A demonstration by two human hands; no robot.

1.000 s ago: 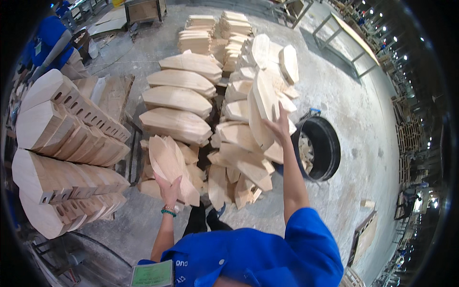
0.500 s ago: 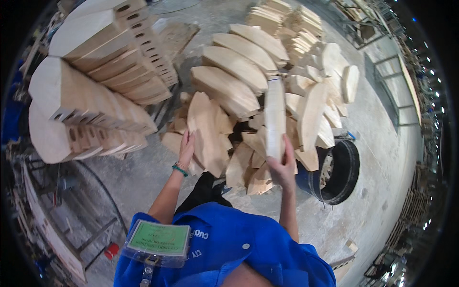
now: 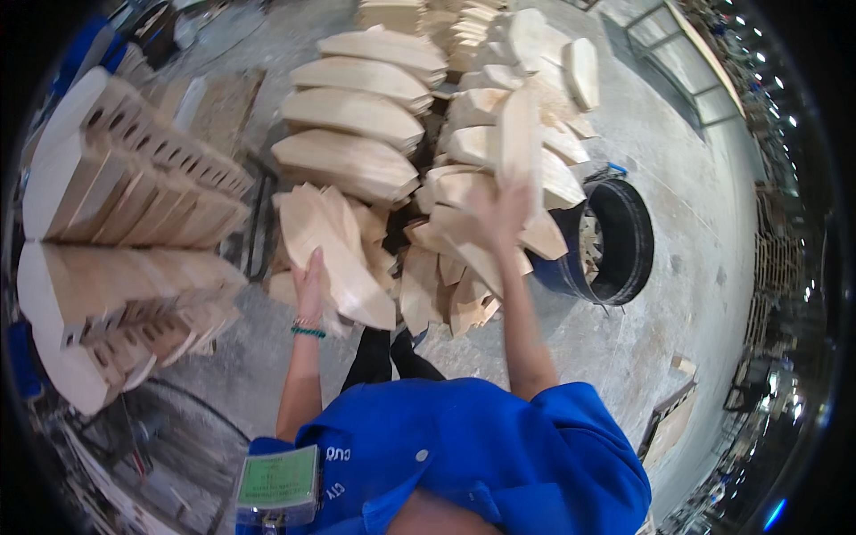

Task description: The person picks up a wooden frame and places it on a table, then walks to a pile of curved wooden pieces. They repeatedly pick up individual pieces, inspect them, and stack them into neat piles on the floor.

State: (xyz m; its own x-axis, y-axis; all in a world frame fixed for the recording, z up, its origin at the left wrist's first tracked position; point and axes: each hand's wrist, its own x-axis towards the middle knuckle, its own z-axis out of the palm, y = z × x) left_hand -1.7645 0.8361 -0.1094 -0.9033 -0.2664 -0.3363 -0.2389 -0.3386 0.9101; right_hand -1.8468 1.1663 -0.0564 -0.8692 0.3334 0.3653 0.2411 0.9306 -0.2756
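Observation:
My left hand (image 3: pixel 308 287) grips the left edge of a pale wooden panel (image 3: pixel 343 267) with tapered ends. Its thumb lies on top of the panel, and the fingers are partly hidden. This panel tilts over a heap of similar pieces. My right hand (image 3: pixel 497 218) is smeared by motion and overlaps the lower end of a long wooden board (image 3: pixel 519 134). That board lies over the right-hand pile; whether the fingers grip it is unclear. Below the right hand are more loose wooden pieces (image 3: pixel 426 290).
Stacked curved panels (image 3: pixel 352 111) stand ahead. Slotted wooden stacks (image 3: pixel 134 218) rise at the left. To the right is a black round bin (image 3: pixel 624 241) with scraps inside. A metal frame (image 3: pixel 687 45) lies at the far right.
My right hand has moved forward with the board, whose broad face now shows. My left hand now grips the tilted panel's edge. The view has shifted, so the piles appear farther left.

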